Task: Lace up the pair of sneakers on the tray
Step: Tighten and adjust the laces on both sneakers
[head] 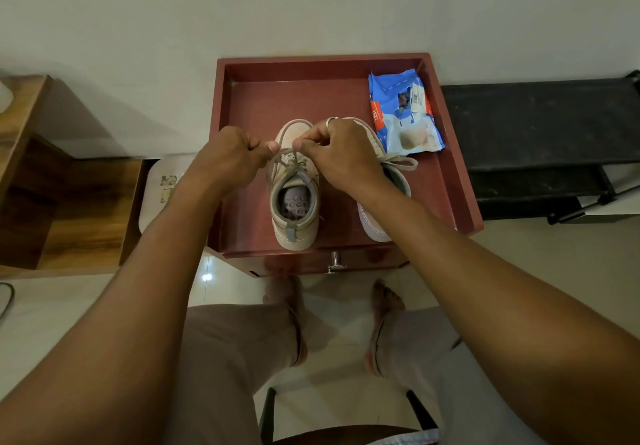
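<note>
Beige sneaker at the middle of the maroon tray, its lace held between two pinching hands.

Upright, heel close to the tray's near rim and toe toward its far rim, the sneaker shows a dimpled lilac insole in its grey-lined opening, with the lace crossing over the tongue. The left hand pinches one strand between thumb and forefinger, and the ringed right hand pinches another, both just above the tongue. The second sneaker stands just beside it toward the tray's right wall, partly hidden by the right forearm, with lace loops on top. The tray's raised rim runs all round, with bare floor beyond the toes and along the left wall. A torn blue packet lies in the far right corner. A black bench adjoins the tray's right side.
</note>
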`<action>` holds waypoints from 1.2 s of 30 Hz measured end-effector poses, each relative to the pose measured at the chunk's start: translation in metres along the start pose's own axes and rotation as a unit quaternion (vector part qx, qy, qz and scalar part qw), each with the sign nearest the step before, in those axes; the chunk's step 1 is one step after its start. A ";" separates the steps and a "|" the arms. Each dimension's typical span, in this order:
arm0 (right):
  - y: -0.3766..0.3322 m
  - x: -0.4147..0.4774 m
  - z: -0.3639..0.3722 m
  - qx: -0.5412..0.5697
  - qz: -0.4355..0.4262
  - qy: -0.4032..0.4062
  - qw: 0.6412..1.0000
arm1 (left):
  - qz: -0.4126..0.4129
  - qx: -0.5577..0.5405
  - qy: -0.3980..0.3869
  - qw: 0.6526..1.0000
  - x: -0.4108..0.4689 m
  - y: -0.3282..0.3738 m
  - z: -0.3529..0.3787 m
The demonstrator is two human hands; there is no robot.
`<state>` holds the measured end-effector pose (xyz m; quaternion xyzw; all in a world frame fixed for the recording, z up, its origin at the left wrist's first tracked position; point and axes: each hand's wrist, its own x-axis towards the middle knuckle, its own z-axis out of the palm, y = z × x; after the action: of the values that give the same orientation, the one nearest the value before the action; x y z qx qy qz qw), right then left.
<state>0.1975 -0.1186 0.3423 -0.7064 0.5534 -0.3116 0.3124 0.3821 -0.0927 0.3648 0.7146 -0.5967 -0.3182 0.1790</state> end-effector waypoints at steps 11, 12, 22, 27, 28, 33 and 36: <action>0.023 -0.014 -0.029 -0.203 0.016 -0.025 0.979 | -0.132 0.141 -0.056 0.979 0.008 -0.015 0.006; 0.024 -0.015 -0.030 -0.208 0.019 -0.024 0.978 | -0.135 0.146 -0.058 0.978 0.009 -0.016 0.007; 0.027 -0.014 -0.031 -0.210 0.021 -0.026 0.977 | -0.151 0.145 -0.064 0.976 0.009 -0.016 0.010; 0.031 -0.011 -0.030 -0.220 0.007 -0.052 0.974 | -0.122 0.126 -0.047 0.983 0.005 -0.014 0.010; 0.032 -0.011 -0.030 -0.225 0.008 -0.055 0.973 | -0.107 0.106 -0.043 0.988 0.004 -0.013 0.011; 0.034 -0.009 -0.032 -0.213 0.009 -0.039 0.976 | -0.082 0.039 -0.051 0.995 0.000 -0.011 0.013; 0.033 -0.007 -0.039 -0.200 0.021 -0.036 0.979 | -0.075 0.017 -0.058 0.995 -0.003 -0.004 0.013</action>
<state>0.1464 -0.1221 0.3397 -0.7534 0.6080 -0.1620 0.1908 0.3761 -0.0874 0.3537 0.7408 -0.5558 -0.3614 0.1077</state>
